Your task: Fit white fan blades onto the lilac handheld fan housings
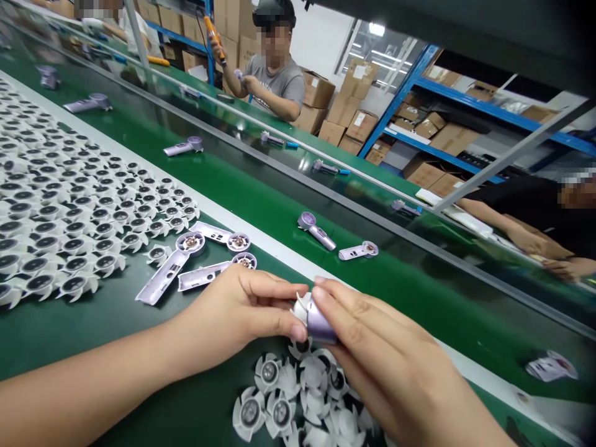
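Left hand (pixel 242 316) and right hand (pixel 391 366) met over the green bench mat (pixel 116 335). Right fingers were wrapped round a lilac plastic fan body (pixel 322 328), held just above a pile of white fan blades (pixel 284 397). Left thumb and forefinger pinched the white plastic impeller (pixel 302 308) at the body's left end. Body axis probably ran left-right, but fingers covered most of it. Right hand was nearer the body, left nearer the impeller. Lilac handle shells with copper motors (pixel 195 261) lay just beyond the left hand.
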### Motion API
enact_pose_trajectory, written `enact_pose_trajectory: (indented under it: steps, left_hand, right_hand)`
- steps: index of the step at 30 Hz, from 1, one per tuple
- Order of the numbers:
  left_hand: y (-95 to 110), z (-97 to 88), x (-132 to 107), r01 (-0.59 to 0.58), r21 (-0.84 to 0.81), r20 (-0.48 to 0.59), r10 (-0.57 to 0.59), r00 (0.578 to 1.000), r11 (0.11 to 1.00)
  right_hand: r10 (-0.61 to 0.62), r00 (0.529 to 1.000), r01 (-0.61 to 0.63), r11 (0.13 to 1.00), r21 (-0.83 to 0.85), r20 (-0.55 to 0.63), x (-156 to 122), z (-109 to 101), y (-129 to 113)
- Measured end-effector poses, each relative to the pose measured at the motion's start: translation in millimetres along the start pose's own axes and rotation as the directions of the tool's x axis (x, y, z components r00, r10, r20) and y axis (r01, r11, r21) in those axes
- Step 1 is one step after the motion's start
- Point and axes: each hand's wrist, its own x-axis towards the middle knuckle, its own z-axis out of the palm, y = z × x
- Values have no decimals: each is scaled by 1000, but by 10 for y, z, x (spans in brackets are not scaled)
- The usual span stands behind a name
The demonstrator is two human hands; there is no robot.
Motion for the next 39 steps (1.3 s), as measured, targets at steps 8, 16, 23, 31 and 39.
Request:
enact_pose_trajectory:
  steps: [8, 16, 23, 31, 39]
  left_hand:
    - [-84, -76, 25, 18, 374, 15, -25, 1000, 927]
    - [-289, -164, 159, -295, 892, 309, 13, 951, 344]
    - [-489, -50, 226, -367, 732, 266, 255, 930, 574]
    - [-482, -38, 344, -298, 774, 135, 313, 940, 559]
    - [-278, -49, 268, -76, 564, -16, 102, 995, 822]
  right_hand:
    - [293, 956, -275, 893, 356, 2, 61, -3, 134]
    - [961, 275, -959, 277, -60, 40, -357, 51, 1783]
    - [899, 435, -897, 437, -66, 46, -1478, -214, 1117]
    - [757, 653, -755, 651, -77, -7, -2260, -41, -17]
    - [737, 656, -699, 675, -237, 164, -2165, 9, 195]
